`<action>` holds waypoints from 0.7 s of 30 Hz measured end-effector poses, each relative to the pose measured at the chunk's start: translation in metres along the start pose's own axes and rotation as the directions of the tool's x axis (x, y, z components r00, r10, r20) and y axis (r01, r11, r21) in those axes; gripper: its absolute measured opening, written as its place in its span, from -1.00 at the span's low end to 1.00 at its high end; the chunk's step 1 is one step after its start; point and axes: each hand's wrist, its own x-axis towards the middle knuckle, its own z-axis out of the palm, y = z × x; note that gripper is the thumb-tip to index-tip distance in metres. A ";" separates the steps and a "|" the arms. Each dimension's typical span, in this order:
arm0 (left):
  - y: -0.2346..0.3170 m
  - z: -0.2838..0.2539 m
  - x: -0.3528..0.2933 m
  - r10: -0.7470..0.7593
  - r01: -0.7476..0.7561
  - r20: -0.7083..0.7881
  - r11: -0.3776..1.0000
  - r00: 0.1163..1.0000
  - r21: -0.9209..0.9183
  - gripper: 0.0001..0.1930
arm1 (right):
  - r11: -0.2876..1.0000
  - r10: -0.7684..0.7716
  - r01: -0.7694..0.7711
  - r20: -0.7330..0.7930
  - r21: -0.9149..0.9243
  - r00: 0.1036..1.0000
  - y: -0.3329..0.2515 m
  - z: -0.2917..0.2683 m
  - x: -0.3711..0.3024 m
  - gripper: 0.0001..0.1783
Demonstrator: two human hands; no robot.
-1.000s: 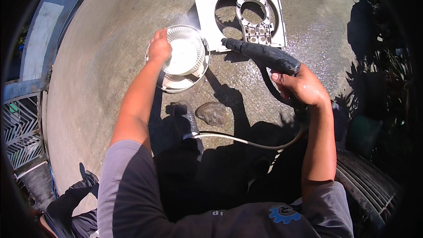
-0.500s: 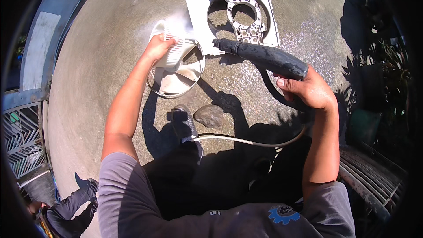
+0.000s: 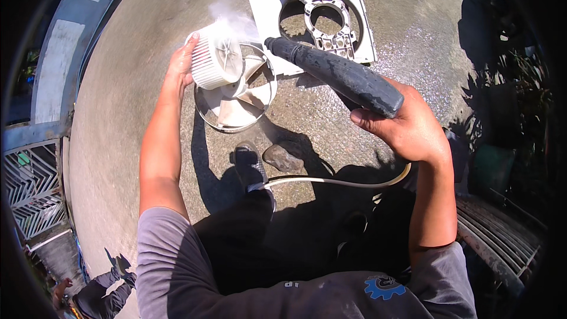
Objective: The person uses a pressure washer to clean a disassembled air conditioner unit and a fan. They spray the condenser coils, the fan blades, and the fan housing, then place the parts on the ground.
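Note:
My left hand point(image 3: 182, 62) grips a white ribbed blower wheel point(image 3: 208, 62) by its left side, with its round hub face turned toward the right. In my right hand point(image 3: 407, 121) is a black spray gun point(image 3: 336, 71), its nozzle pointing left at the wheel. Water mist bursts off the wheel's upper edge. Below and partly behind the wheel lies a white fan blade point(image 3: 239, 112) with an outer ring, on the wet concrete. Part of my right hand's fingers is hidden behind the gun.
A white plastic housing point(image 3: 269, 18) with round openings lies on the ground ahead. A stone point(image 3: 282, 158) sits beside my shoe point(image 3: 249, 165). A pale hose point(image 3: 336, 183) runs across near my legs. Another person point(image 3: 97, 298) is at the lower left, and plants stand at right.
The blower wheel has turned so its hub face shows, and my left hand has shifted to its left side. The spray gun has moved left, closer to the wheel.

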 end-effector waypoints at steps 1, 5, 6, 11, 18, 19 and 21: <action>0.000 0.000 0.002 -0.017 0.017 0.002 1.000 1.000 -0.018 -0.47 | 0.999 0.040 -0.040 -0.026 0.013 0.999 0.001 -0.001 0.000 -0.56; -0.001 -0.003 0.007 -0.022 0.022 -0.003 0.997 1.000 -0.080 -0.50 | 0.997 -0.053 0.048 0.092 0.058 0.994 0.006 0.003 0.000 -0.55; 0.000 -0.004 0.009 -0.025 0.030 0.034 0.991 0.999 -0.128 -0.50 | 0.999 -0.046 0.045 0.136 0.013 0.990 0.008 0.005 0.002 -0.55; -0.006 0.000 0.008 0.044 -0.043 0.007 0.995 0.999 -0.088 -0.52 | 0.916 0.179 -0.243 0.215 0.320 0.960 0.028 0.013 0.026 -0.68; -0.013 0.013 0.001 0.087 -0.091 0.027 0.975 0.996 0.204 -0.46 | 0.816 0.131 -0.217 0.193 0.536 0.972 0.060 0.034 0.064 -0.60; -0.012 0.014 0.001 0.096 -0.096 0.011 0.969 0.995 0.230 -0.45 | 0.801 0.170 -0.248 0.191 0.545 0.967 0.062 0.037 0.067 -0.60; -0.011 0.014 0.001 0.125 -0.136 0.056 0.944 0.991 0.301 -0.44 | 0.753 0.197 -0.276 0.196 0.597 0.961 0.065 0.041 0.071 -0.60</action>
